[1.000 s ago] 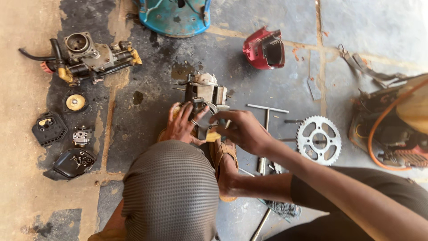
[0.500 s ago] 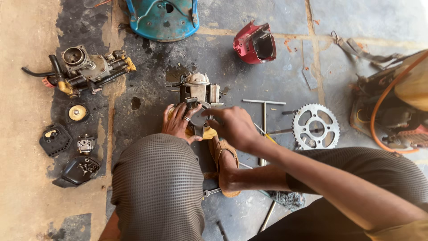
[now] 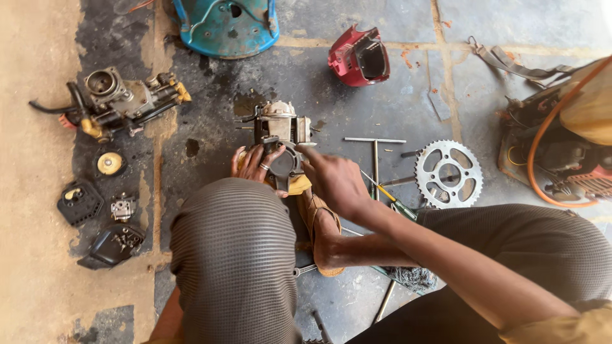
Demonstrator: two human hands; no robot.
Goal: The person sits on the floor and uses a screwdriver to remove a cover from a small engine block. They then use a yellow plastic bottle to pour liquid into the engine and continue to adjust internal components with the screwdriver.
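A small metal engine block (image 3: 280, 130) stands on the oily floor in front of my knees. My left hand (image 3: 255, 162), with a ring on one finger, grips the block's round lower housing from the left. My right hand (image 3: 335, 181) reaches over my sandalled foot (image 3: 322, 232) and its fingertips touch the right side of the same housing. My left knee in grey ribbed cloth (image 3: 233, 255) hides the lower part of the block and my left wrist.
A carburettor assembly (image 3: 118, 99) with hoses lies at the left, with small covers and parts (image 3: 102, 204) below it. A chain sprocket (image 3: 448, 173), a T-handle wrench (image 3: 375, 156), a red cover (image 3: 358, 57), a blue shell (image 3: 226, 25) and a machine with an orange hose (image 3: 561, 140) surround the spot.
The view has shifted slightly. My right hand has slid a little right and down on the block while my left hand keeps its grip on the housing.
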